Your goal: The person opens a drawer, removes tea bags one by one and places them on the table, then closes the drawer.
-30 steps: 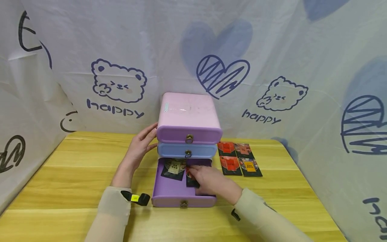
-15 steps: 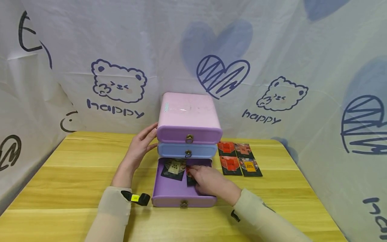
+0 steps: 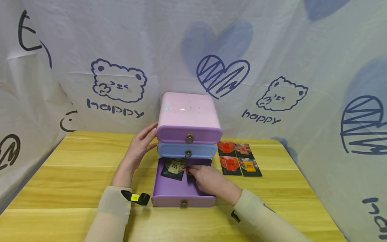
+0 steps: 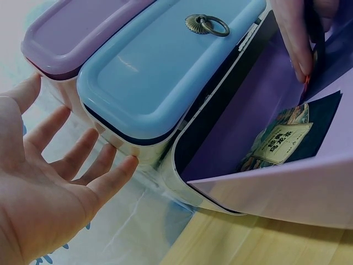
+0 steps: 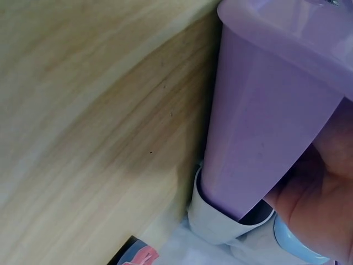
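Observation:
A small chest (image 3: 189, 107) with a pink top has its bottom purple drawer (image 3: 172, 188) pulled out. My left hand (image 3: 139, 148) rests its spread fingertips against the chest's left side, as the left wrist view also shows. Reaching into the drawer, my right hand (image 3: 210, 179) pinches a black-and-red tea packet (image 3: 189, 171), mostly hidden by the fingers. In the left wrist view its dark edge shows between finger and thumb. Beside it, a black tea packet with a cream label (image 3: 173, 168) lies in the drawer's left part.
Above the open drawer, the blue drawer (image 3: 173, 150) and the upper purple drawer (image 3: 172, 134) are closed. Several black packets with red, pink and yellow labels, including a yellow one (image 3: 250, 167), lie in rows right of the chest. A printed cloth (image 3: 169, 43) hangs behind the table (image 3: 75, 188).
The packet under my right hand shows less now, and more of the drawer floor shows in front of it. My right fingers have drawn closer together. The left hand has stayed put.

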Tool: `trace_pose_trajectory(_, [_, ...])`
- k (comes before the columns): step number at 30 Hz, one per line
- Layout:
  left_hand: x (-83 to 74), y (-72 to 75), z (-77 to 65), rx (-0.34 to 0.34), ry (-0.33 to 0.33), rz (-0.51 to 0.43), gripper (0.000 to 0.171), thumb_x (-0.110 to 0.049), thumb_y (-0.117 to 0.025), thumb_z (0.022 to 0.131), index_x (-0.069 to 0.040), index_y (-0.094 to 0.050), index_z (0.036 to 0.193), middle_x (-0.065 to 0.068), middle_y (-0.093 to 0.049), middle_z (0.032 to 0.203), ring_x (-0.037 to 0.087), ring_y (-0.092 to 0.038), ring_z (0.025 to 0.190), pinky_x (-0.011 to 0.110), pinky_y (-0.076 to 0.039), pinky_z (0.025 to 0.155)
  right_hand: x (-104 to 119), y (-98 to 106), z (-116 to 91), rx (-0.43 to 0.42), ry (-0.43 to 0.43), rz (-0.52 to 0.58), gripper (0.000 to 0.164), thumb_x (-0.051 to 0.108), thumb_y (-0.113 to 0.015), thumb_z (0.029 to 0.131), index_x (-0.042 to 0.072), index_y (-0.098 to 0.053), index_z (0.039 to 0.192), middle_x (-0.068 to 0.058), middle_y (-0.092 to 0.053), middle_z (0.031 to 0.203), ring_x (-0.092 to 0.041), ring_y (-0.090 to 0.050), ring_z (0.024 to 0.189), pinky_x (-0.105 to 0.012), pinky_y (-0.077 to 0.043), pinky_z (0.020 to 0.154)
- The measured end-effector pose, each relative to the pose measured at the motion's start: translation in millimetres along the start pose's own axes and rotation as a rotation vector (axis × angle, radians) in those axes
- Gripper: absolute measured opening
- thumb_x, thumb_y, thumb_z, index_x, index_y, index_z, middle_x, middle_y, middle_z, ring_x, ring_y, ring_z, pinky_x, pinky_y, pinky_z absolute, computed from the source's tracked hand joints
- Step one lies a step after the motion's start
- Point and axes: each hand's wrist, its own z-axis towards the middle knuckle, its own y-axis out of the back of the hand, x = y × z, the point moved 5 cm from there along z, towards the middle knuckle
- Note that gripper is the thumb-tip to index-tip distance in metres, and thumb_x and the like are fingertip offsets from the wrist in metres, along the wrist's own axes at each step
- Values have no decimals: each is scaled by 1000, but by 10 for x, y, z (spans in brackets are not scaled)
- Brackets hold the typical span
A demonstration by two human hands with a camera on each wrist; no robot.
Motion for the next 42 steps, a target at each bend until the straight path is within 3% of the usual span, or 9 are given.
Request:
trace_pose_trajectory(11, [6,2,-3,2,4,-7,51,-44,-52,89,-23,-44,135,3,-38,141,17,-41,118,48,-40,97,2,57,-47,-52,-5,38,32,7,-46,86,9,-59,116,-2,-61,113,-13,-56,95,-31,-52,78])
trace_pose_trajectory(25, [15,-2,-2,1,-1,-7,51,-43,-52,90,-22,-44,135,4,-38,141,17,-40,118,49,-39,97,-7,167,-150,-135,-14,102,42,4,-54,79,7,-55,121,-6,-60,118,-17,-52,104,-33,-50,85])
trace_pose_trajectory(42, [19,-3,11,-4,1,-2,51,-43,-52,90,-22,-44,136,4,-37,142,16,-40,118,48,-40,97,-56,317,-347,-353,-32,114,43,7,-53,80,11,-56,123,-4,-59,121,-15,-51,107,-32,-54,77])
